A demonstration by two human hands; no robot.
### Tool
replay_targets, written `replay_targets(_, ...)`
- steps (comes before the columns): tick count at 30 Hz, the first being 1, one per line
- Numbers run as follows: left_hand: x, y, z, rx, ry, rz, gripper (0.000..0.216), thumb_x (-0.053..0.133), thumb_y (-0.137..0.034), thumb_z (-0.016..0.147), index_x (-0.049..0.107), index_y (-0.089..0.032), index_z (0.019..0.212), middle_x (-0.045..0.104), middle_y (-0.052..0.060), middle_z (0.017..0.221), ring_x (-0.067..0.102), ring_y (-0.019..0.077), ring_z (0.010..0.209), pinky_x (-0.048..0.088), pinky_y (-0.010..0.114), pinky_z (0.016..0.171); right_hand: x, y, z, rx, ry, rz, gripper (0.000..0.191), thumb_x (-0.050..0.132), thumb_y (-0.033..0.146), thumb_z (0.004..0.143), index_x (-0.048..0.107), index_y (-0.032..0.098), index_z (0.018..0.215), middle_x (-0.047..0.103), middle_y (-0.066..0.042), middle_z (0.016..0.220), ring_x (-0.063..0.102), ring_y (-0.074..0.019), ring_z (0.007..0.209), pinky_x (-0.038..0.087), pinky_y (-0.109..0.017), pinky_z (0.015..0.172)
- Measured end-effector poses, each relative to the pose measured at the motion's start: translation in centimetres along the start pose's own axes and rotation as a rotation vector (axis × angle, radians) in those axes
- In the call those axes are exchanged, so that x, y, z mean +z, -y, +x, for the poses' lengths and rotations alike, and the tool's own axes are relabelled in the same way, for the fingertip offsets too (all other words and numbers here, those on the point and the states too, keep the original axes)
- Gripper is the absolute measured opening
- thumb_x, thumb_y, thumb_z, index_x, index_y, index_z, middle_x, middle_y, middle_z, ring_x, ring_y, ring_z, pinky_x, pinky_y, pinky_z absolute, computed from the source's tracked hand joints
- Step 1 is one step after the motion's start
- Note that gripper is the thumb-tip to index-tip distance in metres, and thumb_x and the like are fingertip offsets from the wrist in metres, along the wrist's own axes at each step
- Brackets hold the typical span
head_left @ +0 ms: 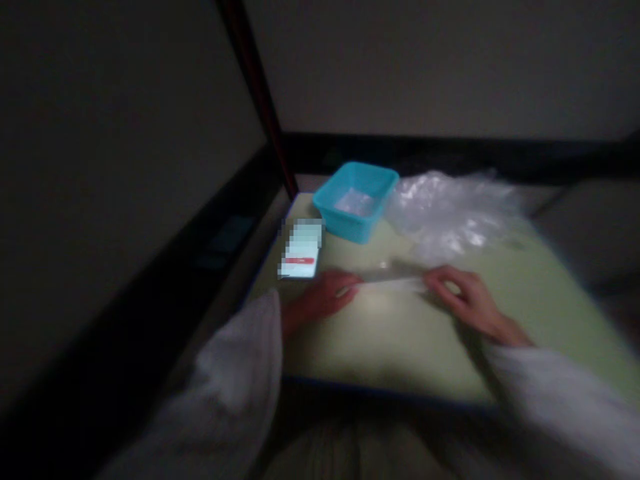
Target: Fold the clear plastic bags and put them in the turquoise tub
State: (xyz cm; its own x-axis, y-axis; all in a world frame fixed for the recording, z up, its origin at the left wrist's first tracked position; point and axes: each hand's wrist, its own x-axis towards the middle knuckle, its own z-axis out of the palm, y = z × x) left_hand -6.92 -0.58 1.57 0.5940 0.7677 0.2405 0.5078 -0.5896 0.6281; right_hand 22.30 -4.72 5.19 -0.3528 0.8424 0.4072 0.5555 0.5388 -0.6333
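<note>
A clear plastic bag (390, 276) is stretched flat and narrow between my two hands, just above the table's middle; blur hides its exact outline. My left hand (333, 293) pinches its left end. At the opposite end, the fingers of my right hand (463, 297) are closed on it, thumb against forefinger. Beyond the hands is a turquoise basket (345, 223) with some clear plastic inside. A loose heap of crumpled clear plastic (455, 210) lies to the right of the basket.
A lit phone (303, 250) lies near the table's left edge, close to my left hand. The pale green table (380, 353) has a blue edge. Behind it stands a plain wall (450, 73), and a dark red pole (260, 93) rises at the far left corner.
</note>
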Motion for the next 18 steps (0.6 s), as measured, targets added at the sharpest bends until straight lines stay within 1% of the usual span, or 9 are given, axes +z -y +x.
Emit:
replay_targets(2,-0.5,-0.5,0.0,-0.101,-0.003,-0.204,0.023,0.052,-0.034,0.085,0.065,-0.015,0.084,0.071,0.007,0.085,0.064,0.018,0.081,0.05,0.031,0.075,-0.3,0.6,0.3,0.088,-0.046,0.165,0.021,0.054,0.037,0.088,0.062,0.019,0.08,0.066,-0.002,0.064,0.061,-0.0139,0.055,0.046,-0.023,0.048)
replay_targets(3,-0.7,-0.8,0.0,-0.146,0.03,-0.347,0.026,0.053,-0.039,0.084,0.064,-0.015,0.08,0.07,0.006,0.081,0.065,0.0171,0.076,0.05,0.03,0.07,-0.4,0.9,0.4,0.135,-0.059,0.246,0.023,0.057,0.04,0.086,0.062,0.019,0.078,0.064,-0.001,0.06,0.059,-0.013,0.05,0.045,-0.023,0.045)
replay_targets(5,-1.0,-1.2,0.2,-0.229,0.113,-0.645,0.033,0.058,-0.047,0.081,0.061,-0.014,0.078,0.069,0.005,0.075,0.065,0.0165,0.067,0.05,0.028,0.063,-0.6,1.4,0.7,0.222,-0.068,0.386,0.027,0.062,0.046,0.081,0.062,0.019,0.074,0.061,0.001,0.052,0.055,-0.0115,0.043,0.044,-0.022,0.042)
replay_targets(6,-1.1,-1.2,0.3,-0.274,0.125,-0.764,0.035,0.06,-0.049,0.078,0.061,-0.015,0.08,0.069,0.005,0.073,0.065,0.0165,0.065,0.05,0.027,0.061,-0.5,1.5,0.8,0.259,-0.064,0.441,0.029,0.064,0.048,0.079,0.062,0.019,0.074,0.059,0.002,0.05,0.054,-0.011,0.041,0.043,-0.022,0.041)
replay_targets(8,-1.0,-1.1,0.6,-0.374,0.07,-0.912,0.036,0.067,-0.05,0.073,0.059,-0.016,0.08,0.068,0.003,0.07,0.065,0.0165,0.061,0.05,0.027,0.059,-0.1,1.4,1.1,0.331,-0.055,0.51,0.031,0.066,0.05,0.076,0.062,0.019,0.075,0.058,0.003,0.048,0.052,-0.0106,0.039,0.041,-0.022,0.039)
replay_targets(11,-0.4,-0.3,1.0,-0.49,0.016,-0.992,0.032,0.068,-0.047,0.071,0.055,-0.018,0.075,0.067,0.002,0.069,0.066,0.0176,0.061,0.051,0.028,0.059,1.0,0.8,1.3,0.441,-0.059,0.507,0.033,0.066,0.051,0.074,0.06,0.019,0.078,0.058,0.002,0.049,0.052,-0.0113,0.04,0.041,-0.023,0.039)
replay_targets(15,0.1,0.5,1.2,-0.568,0.126,-0.984,0.027,0.064,-0.045,0.076,0.052,-0.02,0.08,0.069,0.003,0.078,0.068,0.0193,0.067,0.053,0.03,0.06,2.4,-0.1,1.3,0.503,-0.048,0.446,0.029,0.063,0.047,0.076,0.057,0.019,0.075,0.062,-0.001,0.058,0.056,-0.0139,0.05,0.047,-0.026,0.046)
replay_targets(17,0.0,0.6,1.2,-0.581,0.191,-0.885,0.03,0.071,-0.037,0.071,0.051,-0.02,0.087,0.069,0.002,0.076,0.067,0.0181,0.064,0.051,0.027,0.056,2.6,-0.3,1.1,0.505,-0.048,0.443,0.027,0.062,0.045,0.077,0.056,0.019,0.078,0.063,-0.002,0.063,0.058,-0.0152,0.055,0.049,-0.028,0.049)
replay_targets(18,-0.1,0.7,1.2,-0.585,0.214,-0.829,0.038,0.075,-0.03,0.065,0.05,-0.02,0.091,0.068,0.001,0.073,0.066,0.0173,0.061,0.05,0.026,0.053,2.5,-0.4,1.0,0.506,-0.053,0.442,0.026,0.061,0.045,0.077,0.056,0.019,0.08,0.063,-0.003,0.064,0.059,-0.0156,0.056,0.049,-0.029,0.05)
